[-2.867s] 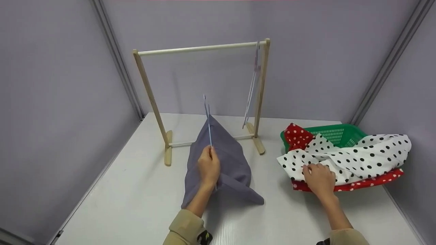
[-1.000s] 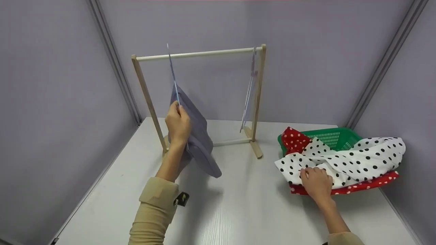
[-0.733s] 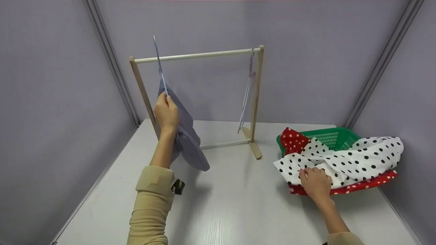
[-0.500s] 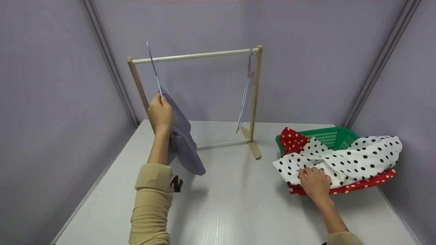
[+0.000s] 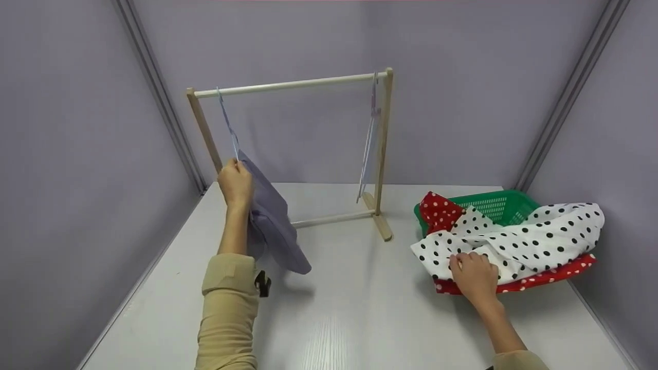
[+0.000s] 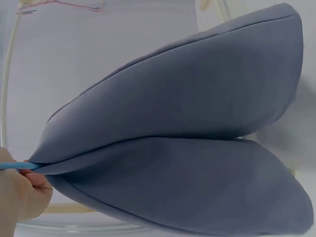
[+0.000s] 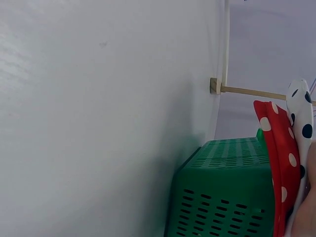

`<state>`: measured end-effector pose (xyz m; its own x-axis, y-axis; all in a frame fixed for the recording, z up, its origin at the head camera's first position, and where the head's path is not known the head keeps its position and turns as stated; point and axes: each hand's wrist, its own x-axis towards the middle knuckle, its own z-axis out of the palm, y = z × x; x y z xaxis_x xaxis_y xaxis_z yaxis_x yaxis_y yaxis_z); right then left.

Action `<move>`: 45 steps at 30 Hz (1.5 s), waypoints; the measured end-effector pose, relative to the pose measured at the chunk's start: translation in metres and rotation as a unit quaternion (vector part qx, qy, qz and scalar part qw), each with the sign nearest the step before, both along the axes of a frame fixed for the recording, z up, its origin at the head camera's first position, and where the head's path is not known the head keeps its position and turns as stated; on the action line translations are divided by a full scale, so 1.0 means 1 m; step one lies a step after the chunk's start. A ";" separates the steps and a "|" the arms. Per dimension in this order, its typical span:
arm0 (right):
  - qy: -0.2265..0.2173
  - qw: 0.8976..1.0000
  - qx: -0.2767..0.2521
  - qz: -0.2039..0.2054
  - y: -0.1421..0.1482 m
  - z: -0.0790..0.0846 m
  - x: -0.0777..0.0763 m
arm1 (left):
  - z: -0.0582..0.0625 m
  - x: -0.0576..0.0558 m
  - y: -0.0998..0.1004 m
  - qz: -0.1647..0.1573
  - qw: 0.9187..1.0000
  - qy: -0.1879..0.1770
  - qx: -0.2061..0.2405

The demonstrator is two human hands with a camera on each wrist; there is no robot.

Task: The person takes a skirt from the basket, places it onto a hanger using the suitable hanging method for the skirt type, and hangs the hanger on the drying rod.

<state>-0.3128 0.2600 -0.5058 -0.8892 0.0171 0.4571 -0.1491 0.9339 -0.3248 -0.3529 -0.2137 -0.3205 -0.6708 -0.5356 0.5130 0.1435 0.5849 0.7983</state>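
Observation:
My left hand (image 5: 236, 185) pinches a light-blue clothes hanger (image 5: 226, 118) just below its neck, near the rack's left post. A grey-purple garment (image 5: 270, 216) hangs from that hanger, and in the left wrist view the garment (image 6: 187, 94) spreads in two broad lobes. At the left end of the rack's white rod (image 5: 288, 85), the hanger's hook is at the rod, its top curving over it. My right hand (image 5: 475, 277) rests loosely curled on a white cloth with black dots (image 5: 545, 239), over the front edge of a green basket (image 5: 506, 203).
A wooden-post drying rack (image 5: 383, 149) stands on the white table (image 5: 354, 308). Pale thin hangers (image 5: 367, 149) hang by its right post. Red cloth with white dots (image 5: 439, 210) lies in the basket and also shows under the white cloth. Grey walls (image 5: 77, 154) enclose the table.
My left hand has carried the hanger and garment up from the table to the rack's left end, then lowered it so the hook meets the rod. My right hand stays on the dotted cloth.

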 end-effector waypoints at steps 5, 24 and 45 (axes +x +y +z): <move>-0.002 1.000 0.002 -0.002 -0.002 0.001 0.000 | -0.005 0.009 -0.014 -0.017 0.999 -0.049 0.011; 0.018 1.000 -0.004 -0.001 0.001 0.002 -0.001 | -0.046 0.039 -0.015 0.045 0.997 0.069 -0.010; -0.027 1.000 0.008 -0.003 -0.001 0.002 0.003 | -0.044 0.037 -0.019 0.076 0.996 -0.029 -0.026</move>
